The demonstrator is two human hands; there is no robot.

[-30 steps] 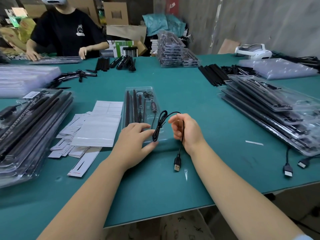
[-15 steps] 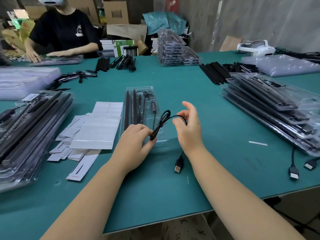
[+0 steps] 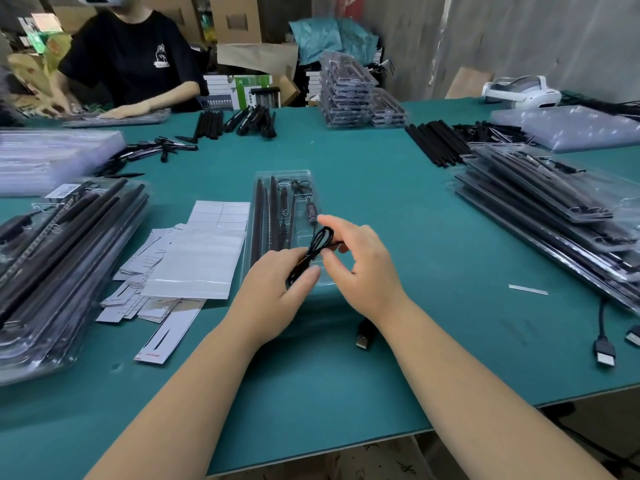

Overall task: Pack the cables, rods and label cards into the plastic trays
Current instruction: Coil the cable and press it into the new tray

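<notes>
A clear plastic tray (image 3: 282,178) lies in the middle of the green table, holding black rods (image 3: 258,216) and a small controller (image 3: 312,210). My left hand (image 3: 277,289) pinches a looped bundle of thin black cable (image 3: 317,245) just above the tray's near end. My right hand (image 3: 360,268) holds the same cable beside the loop, fingers curled around it. The cable's USB plug (image 3: 363,336) hangs below my right wrist. White label cards (image 3: 204,258) lie in a loose pile left of the tray.
Stacks of filled trays stand at the left (image 3: 52,258), right (image 3: 554,216) and far middle (image 3: 349,91). Loose black rods (image 3: 436,143) lie at the back right. Two USB plugs (image 3: 604,351) dangle near the right edge. A person in black (image 3: 131,60) works opposite.
My hands have drawn closer together over the tray's near end, and the cable loop is now tighter and smaller. The USB plug has slid partly under my right wrist.
</notes>
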